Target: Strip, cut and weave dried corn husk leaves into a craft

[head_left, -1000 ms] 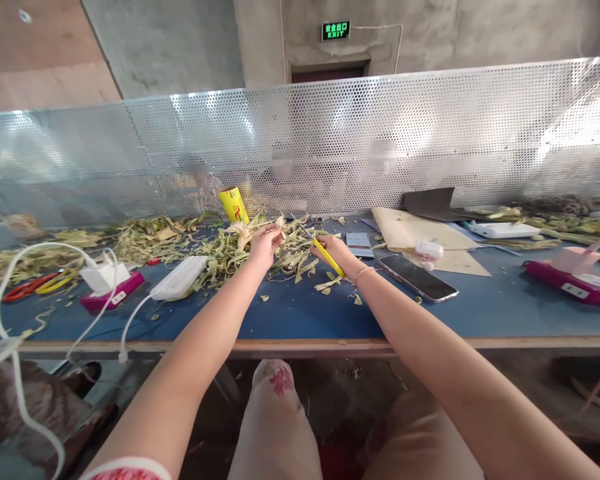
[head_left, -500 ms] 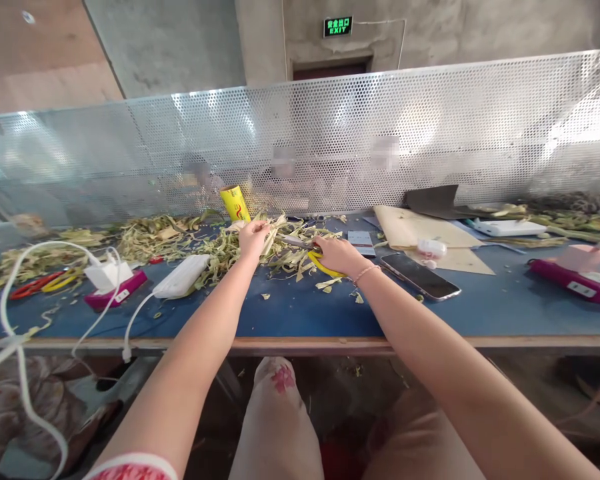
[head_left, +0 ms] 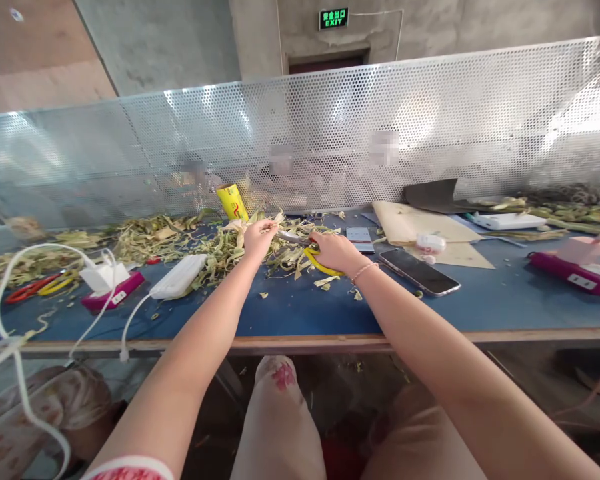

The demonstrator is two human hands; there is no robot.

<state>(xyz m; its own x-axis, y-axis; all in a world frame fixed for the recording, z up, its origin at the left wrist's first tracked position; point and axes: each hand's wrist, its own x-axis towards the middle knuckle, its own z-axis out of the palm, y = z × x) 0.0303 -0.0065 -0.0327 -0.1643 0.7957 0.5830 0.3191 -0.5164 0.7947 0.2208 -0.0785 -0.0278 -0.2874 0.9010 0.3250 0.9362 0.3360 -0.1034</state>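
Observation:
My right hand [head_left: 336, 253] is closed around yellow-handled scissors [head_left: 321, 264], whose metal blades point left toward my other hand. The fingers of my left hand [head_left: 259, 239] are pinched together on a pale dried plant piece [head_left: 279, 219], close to the blade tips. How much of it lies between the blades is too small to tell. Under and around both hands spreads a heap of dried, curled plant strips [head_left: 225, 250]. Loose scraps [head_left: 325, 283] lie on the blue tabletop in front of the scissors.
A white power bank [head_left: 179, 277] and a purple power strip [head_left: 113, 291] with trailing white cables are at left, near red scissors [head_left: 33, 289]. A yellow tube [head_left: 232, 202] stands tilted behind the heap. Rightward lie a phone [head_left: 420, 272] and paper sheets [head_left: 410, 223]. A perforated metal screen [head_left: 320, 133] runs behind.
My left hand has shifted slightly right, nearer the scissors. My right hand stays about in place with the scissors. The view has moved a little.

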